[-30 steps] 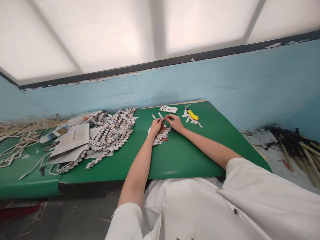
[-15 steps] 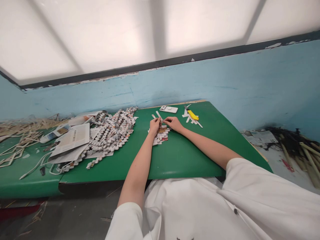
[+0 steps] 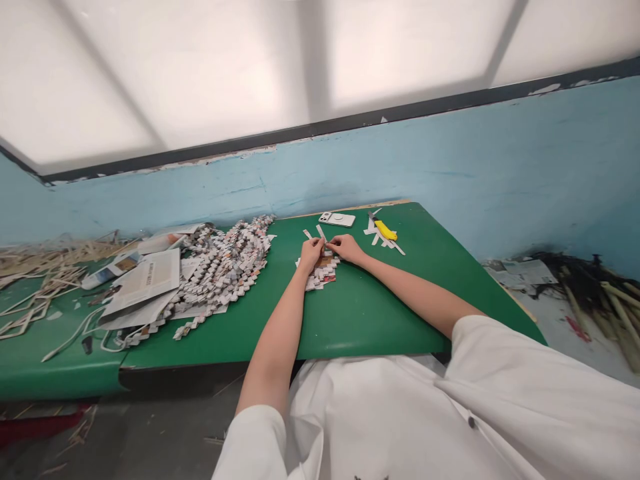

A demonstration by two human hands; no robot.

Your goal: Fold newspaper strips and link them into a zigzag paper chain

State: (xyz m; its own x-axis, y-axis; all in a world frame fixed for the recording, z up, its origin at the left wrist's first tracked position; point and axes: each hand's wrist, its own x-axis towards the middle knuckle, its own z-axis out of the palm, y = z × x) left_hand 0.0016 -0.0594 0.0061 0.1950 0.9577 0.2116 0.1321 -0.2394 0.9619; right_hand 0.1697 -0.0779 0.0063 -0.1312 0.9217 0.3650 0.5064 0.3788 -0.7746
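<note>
A small woven piece of folded paper strips (image 3: 323, 275) lies on the green table, under both hands. My left hand (image 3: 312, 253) is closed on its upper part, fingers pinched together. Close on its right, my right hand (image 3: 349, 249) pinches at a paper strip (image 3: 321, 233) that sticks up between the fingertips. Another loose strip end (image 3: 307, 234) points up beyond the left hand. The fingertips nearly touch, and they hide where the strips join the woven piece.
Behind the hands lies a white phone (image 3: 337, 219). A yellow utility knife (image 3: 385, 230) rests on cut paper strips (image 3: 383, 241) at right. Leftward are a large heap of folded paper chains (image 3: 225, 270), a printed sheet (image 3: 145, 283) and a white cable (image 3: 70, 343). The green table (image 3: 380, 320) meets a blue wall.
The upright strip between my fingertips has shifted slightly right and down. Both hands have barely moved and keep their pinch.
</note>
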